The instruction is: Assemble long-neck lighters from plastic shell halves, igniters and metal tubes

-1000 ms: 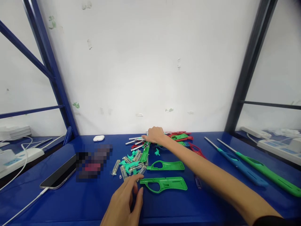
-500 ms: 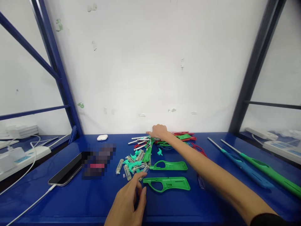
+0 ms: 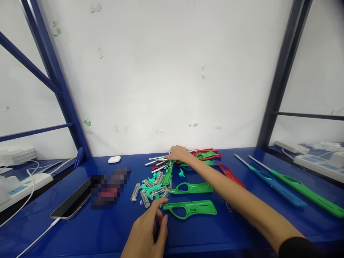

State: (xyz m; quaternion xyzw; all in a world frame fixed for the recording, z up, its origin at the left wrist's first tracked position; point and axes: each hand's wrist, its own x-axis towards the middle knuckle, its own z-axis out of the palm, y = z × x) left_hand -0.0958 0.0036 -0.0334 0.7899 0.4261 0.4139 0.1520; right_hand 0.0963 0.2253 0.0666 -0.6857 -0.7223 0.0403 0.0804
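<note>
My right hand point(image 3: 177, 153) reaches to the back of the blue table, over a pile of lighter parts with silvery metal tubes point(image 3: 157, 163). Its fingers are mostly hidden, so what they grip, if anything, does not show. My left hand point(image 3: 147, 229) rests at the front with thumb and index finger apart, holding nothing. The index tip is close to a green lighter casing half point(image 3: 200, 208). Behind that lies another green casing half point(image 3: 199, 188). Clear fuel tanks point(image 3: 144, 198) and small turquoise pieces point(image 3: 150, 187) are heaped left of the casings.
Two long lighters, one blue point(image 3: 279, 188) and one green point(image 3: 303, 191), lie at the right. A red casing half point(image 3: 231, 175) is under my right forearm. A phone point(image 3: 73, 199) on a white cable and a white earbud case point(image 3: 114, 159) are at the left.
The view has shifted slightly to the right. My right hand is still over the pile with its fingers lower among the parts; the red casing half shows more. My left hand has barely moved.
</note>
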